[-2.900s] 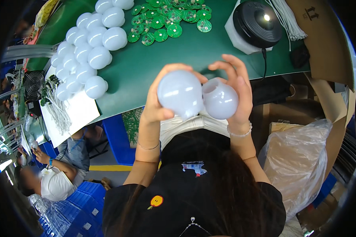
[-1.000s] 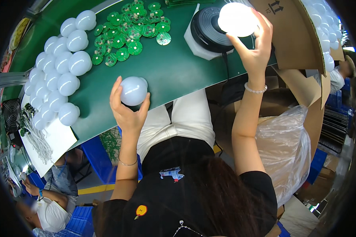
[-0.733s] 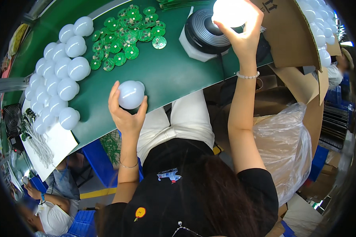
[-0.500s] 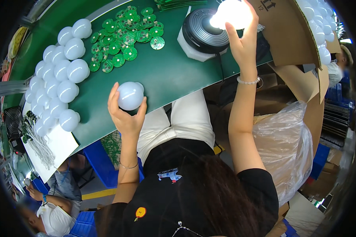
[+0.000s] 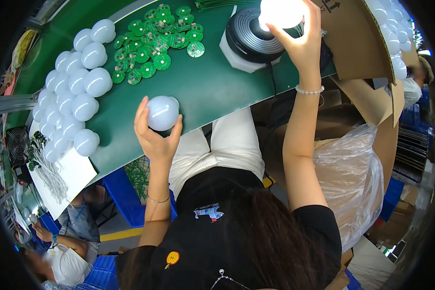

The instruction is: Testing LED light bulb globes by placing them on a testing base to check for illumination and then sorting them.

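Green circuit discs [image 5: 159, 36] lie beyond the hands: left [image 5: 154, 137] grips an unlit bulb [image 5: 162, 112], right [image 5: 302, 41] a glowing one [image 5: 281, 10].

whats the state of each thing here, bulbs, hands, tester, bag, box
bulb in right hand: lit, glowing bright, held over the round black tester
bulb in left hand: unlit, held above the table edge
right hand: closed around the lit bulb
left hand: gripping the unlit bulb
white bulbs on the table: unlit, clustered
round black tester: cabled, on a white base
green circuit discs: loose pile
plastic bag: open
cardboard box: flaps open
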`<state>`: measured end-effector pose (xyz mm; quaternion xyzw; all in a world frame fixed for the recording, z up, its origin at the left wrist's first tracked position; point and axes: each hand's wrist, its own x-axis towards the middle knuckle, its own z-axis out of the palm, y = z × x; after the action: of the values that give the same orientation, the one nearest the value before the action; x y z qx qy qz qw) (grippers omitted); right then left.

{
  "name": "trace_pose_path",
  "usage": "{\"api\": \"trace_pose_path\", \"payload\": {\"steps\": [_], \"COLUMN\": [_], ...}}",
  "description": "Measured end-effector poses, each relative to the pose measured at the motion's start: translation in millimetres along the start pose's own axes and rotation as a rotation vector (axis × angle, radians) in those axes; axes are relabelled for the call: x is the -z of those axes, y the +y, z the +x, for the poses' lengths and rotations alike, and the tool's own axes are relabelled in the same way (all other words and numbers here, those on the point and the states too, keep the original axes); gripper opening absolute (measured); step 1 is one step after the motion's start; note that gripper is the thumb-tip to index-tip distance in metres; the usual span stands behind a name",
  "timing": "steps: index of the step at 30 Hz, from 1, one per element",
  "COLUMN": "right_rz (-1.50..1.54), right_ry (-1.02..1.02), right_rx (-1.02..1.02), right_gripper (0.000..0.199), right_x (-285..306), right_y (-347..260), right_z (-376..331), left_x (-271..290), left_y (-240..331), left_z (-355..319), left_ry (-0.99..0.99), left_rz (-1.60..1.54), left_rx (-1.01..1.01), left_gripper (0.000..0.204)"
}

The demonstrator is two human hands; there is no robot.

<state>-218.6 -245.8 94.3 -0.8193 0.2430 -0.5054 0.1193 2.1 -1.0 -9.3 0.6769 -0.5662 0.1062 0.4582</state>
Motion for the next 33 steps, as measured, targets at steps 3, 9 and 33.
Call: {"api": "trace_pose_path", "payload": {"steps": [3, 9, 33], "right_rz": [0.098, -0.124, -0.124], "right_ry": [0.019, -0.038, -0.188], "right_rx": [-0.038, -0.003, 0.189], "right_gripper": [0.066, 0.054, 0.059], "right_x": [-0.6, 12.1, 6.9], "right_y": [8.4, 9.8, 4.9], "right_z": [-6.8, -24.5, -3.9], "left_x": [-0.2, -1.2, -1.0], "left_y": [-0.2, -1.2, -1.3], "left_z": [-0.1, -0.8, -1.5], "left_ry": [0.001, 0.001, 0.010], "left_rz": [0.006, 0.012, 0.019], "left_rx": [-0.004, -0.013, -0.022], "left_gripper": [0.082, 0.081, 0.081]}}
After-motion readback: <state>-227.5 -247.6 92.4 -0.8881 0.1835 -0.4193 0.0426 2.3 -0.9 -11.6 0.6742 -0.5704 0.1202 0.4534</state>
